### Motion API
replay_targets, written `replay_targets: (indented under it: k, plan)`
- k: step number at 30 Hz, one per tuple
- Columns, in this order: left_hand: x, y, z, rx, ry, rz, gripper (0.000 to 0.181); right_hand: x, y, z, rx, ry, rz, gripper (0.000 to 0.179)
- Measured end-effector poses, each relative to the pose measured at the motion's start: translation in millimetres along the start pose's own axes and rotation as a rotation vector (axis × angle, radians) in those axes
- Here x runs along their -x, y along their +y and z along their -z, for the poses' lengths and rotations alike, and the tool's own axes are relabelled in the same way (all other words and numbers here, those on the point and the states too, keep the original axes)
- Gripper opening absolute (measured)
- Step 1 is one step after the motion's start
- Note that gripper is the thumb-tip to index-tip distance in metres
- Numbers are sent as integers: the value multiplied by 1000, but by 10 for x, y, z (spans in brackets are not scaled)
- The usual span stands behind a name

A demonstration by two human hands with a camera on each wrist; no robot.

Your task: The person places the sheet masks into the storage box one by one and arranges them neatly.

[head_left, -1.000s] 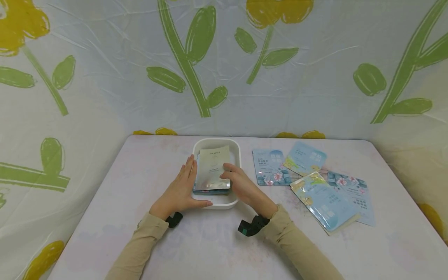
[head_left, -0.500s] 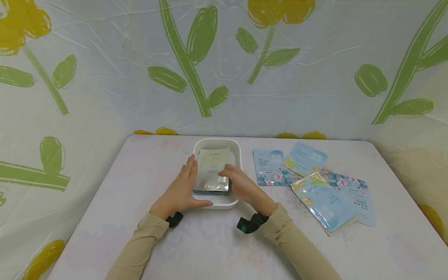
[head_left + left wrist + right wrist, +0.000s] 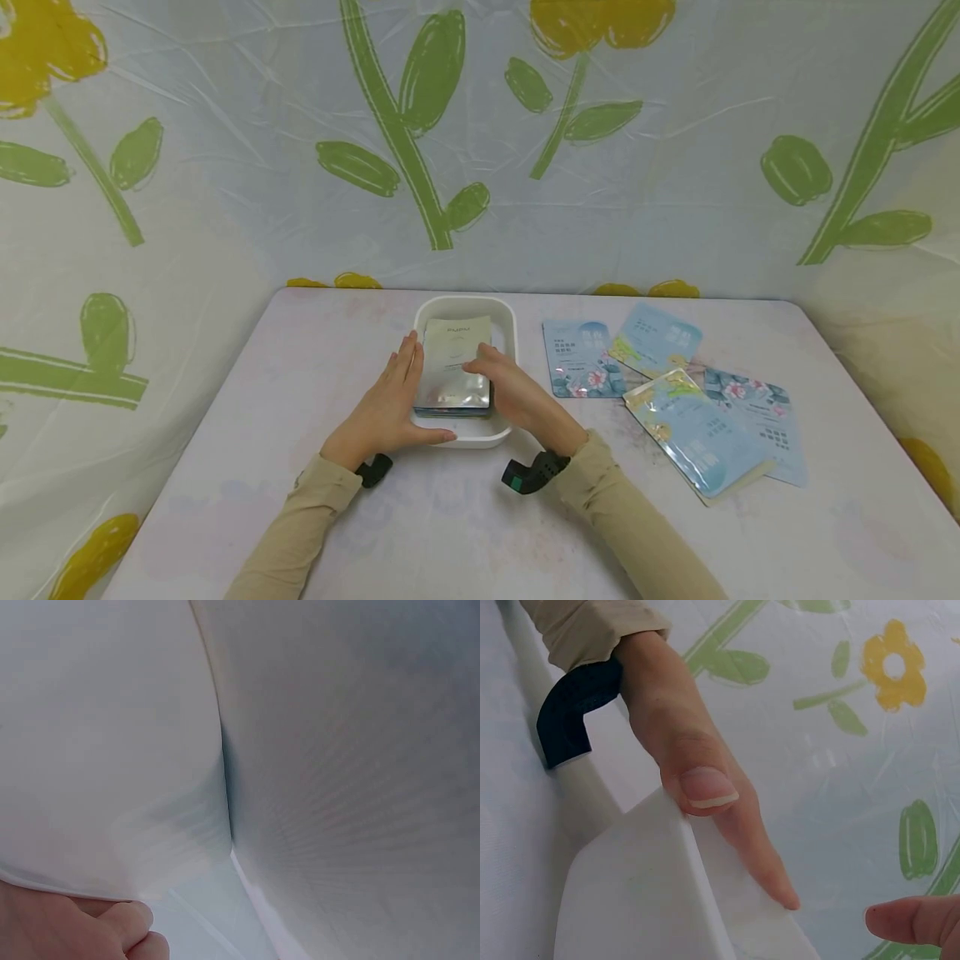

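A white tray (image 3: 512, 331) holds a stack of flat sheet-mask sachets, topped by a pale silver-beige sachet (image 3: 453, 346). My left hand (image 3: 382, 408) lies along the tray's left side. Its fingers are straight, and its thumb reaches over the front rim. In the right wrist view this left hand (image 3: 697, 757) touches the tray's corner (image 3: 652, 855). My right hand (image 3: 521, 400) reaches over the right rim, thumb and fingertip at the top sachet's right edge. Its thumb (image 3: 907, 919) shows straight in the right wrist view; its other fingers are partly hidden.
Several blue sachets lie on the table to the right: a floral one (image 3: 581, 358), another behind it (image 3: 656, 340), a glossy one (image 3: 697, 433) and a floral one (image 3: 772, 429) partly beneath it. A flower-printed cloth (image 3: 247, 167) hangs behind the table.
The top sachet has settled flatter and squarer on the stack. My right hand has shifted slightly left over it. The left hand has stayed in place.
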State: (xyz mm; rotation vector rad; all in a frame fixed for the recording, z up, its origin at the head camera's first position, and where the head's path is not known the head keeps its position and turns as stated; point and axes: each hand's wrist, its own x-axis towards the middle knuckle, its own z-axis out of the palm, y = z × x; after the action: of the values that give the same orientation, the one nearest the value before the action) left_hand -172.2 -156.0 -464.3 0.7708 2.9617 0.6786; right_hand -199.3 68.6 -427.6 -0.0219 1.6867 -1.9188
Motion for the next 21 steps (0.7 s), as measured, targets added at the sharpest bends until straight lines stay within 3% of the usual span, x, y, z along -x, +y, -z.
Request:
replay_targets:
  k: [12,21]
  plan:
    - [1,-3,-1,6,13,-22,135,-7,4,-18,-18,-14,6,87]
    - [8,10,14,1,-5,-1,136,-59,24,-94,37,51,-4,86]
